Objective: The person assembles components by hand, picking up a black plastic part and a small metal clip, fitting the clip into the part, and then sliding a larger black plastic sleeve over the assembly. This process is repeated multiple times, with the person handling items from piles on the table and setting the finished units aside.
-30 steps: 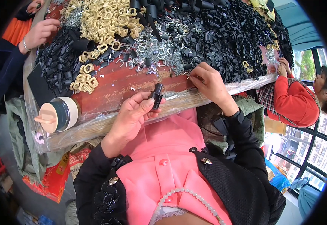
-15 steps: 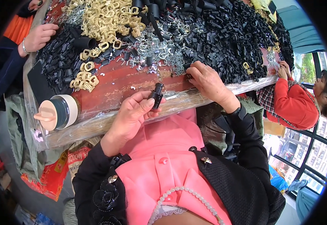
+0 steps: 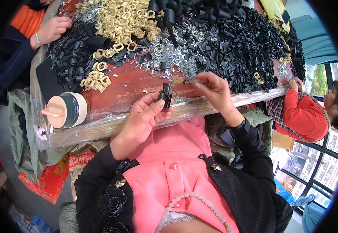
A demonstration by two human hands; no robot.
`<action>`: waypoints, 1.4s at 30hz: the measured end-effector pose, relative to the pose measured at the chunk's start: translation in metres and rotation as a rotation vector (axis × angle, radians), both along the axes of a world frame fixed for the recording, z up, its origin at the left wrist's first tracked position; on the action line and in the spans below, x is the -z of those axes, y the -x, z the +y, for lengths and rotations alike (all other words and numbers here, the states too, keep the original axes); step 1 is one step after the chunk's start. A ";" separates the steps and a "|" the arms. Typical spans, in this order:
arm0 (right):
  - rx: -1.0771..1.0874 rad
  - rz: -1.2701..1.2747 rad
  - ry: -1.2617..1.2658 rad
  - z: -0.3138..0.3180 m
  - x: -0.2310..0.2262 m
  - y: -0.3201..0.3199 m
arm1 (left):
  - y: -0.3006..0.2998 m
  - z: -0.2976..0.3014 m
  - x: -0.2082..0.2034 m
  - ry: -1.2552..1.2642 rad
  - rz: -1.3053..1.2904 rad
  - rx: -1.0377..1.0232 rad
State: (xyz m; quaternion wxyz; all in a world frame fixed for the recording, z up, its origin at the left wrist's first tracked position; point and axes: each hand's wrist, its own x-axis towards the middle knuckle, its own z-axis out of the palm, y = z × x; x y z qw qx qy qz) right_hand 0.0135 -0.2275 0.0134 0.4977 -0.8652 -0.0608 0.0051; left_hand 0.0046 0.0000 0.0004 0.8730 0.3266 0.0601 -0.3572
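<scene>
across a red table (image 3: pixel 101 101), windows (image 3: pixel 299 165) at right, a wide heap of black parts (image 3: pixel 235 54) fills the far side; a strip of red surface (image 3: pixel 128 83) runs between it and the plastic-wrapped near edge (image 3: pixel 79 136). a lidded jar (image 3: pixel 71 110) stands by the left corner. the left hand (image 3: pixel 141 119) pinches a black piece (image 3: pixel 166 95) nearly upright above that edge. the right hand (image 3: pixel 217 93) reaches over it, thumb and fingertip almost meeting beside small grey metal bits (image 3: pixel 189 69); i cannot tell whether they hold anything.

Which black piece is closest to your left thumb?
The black piece in the left hand's grip; the heaped black pieces all lie farther off, on the table.
</scene>
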 end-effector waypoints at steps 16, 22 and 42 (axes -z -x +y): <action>-0.050 0.056 -0.230 0.054 -0.023 0.016 | 0.003 0.009 -0.004 0.066 0.060 -0.048; -0.207 -0.349 -0.065 0.063 -0.028 0.015 | 0.010 0.007 -0.004 0.070 0.078 -0.014; -0.231 0.399 -0.629 0.070 -0.019 0.012 | 0.001 0.027 -0.025 -0.150 -0.045 0.091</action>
